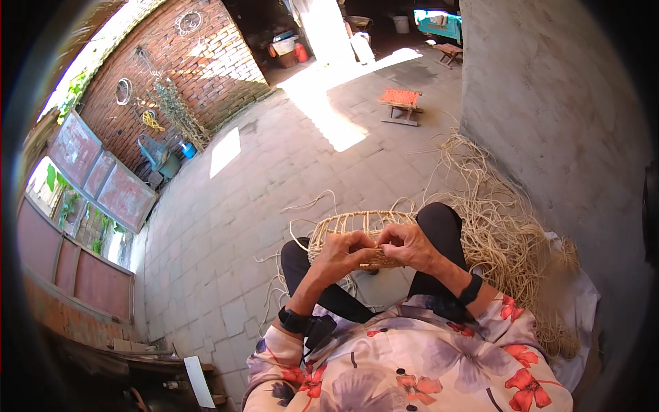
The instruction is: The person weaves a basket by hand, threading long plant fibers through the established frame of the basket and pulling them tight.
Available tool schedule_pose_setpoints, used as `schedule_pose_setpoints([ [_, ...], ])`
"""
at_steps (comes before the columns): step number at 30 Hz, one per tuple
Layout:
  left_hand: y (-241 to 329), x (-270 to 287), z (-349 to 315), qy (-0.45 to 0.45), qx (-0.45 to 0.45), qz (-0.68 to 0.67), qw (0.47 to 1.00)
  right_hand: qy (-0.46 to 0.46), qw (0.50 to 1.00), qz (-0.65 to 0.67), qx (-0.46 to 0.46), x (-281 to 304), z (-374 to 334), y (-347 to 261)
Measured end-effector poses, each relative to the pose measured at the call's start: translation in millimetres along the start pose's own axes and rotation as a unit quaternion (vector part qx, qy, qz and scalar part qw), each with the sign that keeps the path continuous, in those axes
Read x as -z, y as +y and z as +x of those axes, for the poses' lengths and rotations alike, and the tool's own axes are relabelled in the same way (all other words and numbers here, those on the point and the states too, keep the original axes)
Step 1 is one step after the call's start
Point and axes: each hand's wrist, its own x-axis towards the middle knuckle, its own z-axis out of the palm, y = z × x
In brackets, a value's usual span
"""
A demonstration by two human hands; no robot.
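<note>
Just below the centre of the frame sits the pale woven piece (353, 222), open-ribbed, between dark-clad knees (441, 225). The left hand (341, 253) has thumb and fingers together, pinched on its near edge; close beside, the right hand (412, 247) clamps that same edge, the fingertips of both almost meeting! Loose ends trail off the weave's left side. At right, a great tangle of straw-coloured cord (498, 233) spreads by the grey wall (549, 103); upper right of centre, a red-topped stool (401, 98) stands on the paving (274, 165).
</note>
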Motion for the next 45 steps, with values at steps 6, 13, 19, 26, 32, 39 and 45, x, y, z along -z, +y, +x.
schedule_pose_setpoints([
  [6,-25.5,-13.4,-0.2,0.017,-0.059,-0.031,0.998,0.016,0.997,-0.07,0.028,1.6,-10.8,-3.6],
  [13,-24.9,-16.0,-4.1,0.036,-0.062,0.028,0.997,0.044,0.986,-0.146,0.07,-10.6,-11.8,-9.6],
  [19,-27.5,-12.2,1.4,0.033,-0.069,0.106,0.991,0.049,0.985,-0.154,0.067,-14.0,-5.4,-10.0],
  [26,-26.9,-17.3,2.4,0.066,-0.065,0.109,0.99,0.045,0.997,-0.069,0.006,-9.5,-2.7,-5.0],
  [32,-22.3,-27.1,2.1,0.129,-0.068,0.102,0.984,0.043,0.998,-0.053,-0.002,-6.3,1.9,-4.8],
  [39,-15.5,-24.2,0.1,0.137,-0.08,0.105,0.982,0.017,0.999,-0.042,-0.019,0.4,3.2,-13.9],
  [45,-22.1,-23.5,-7.6,0.164,-0.162,0.164,0.959,-0.017,1.0,-0.027,-0.002,-3.2,3.3,-11.3],
])
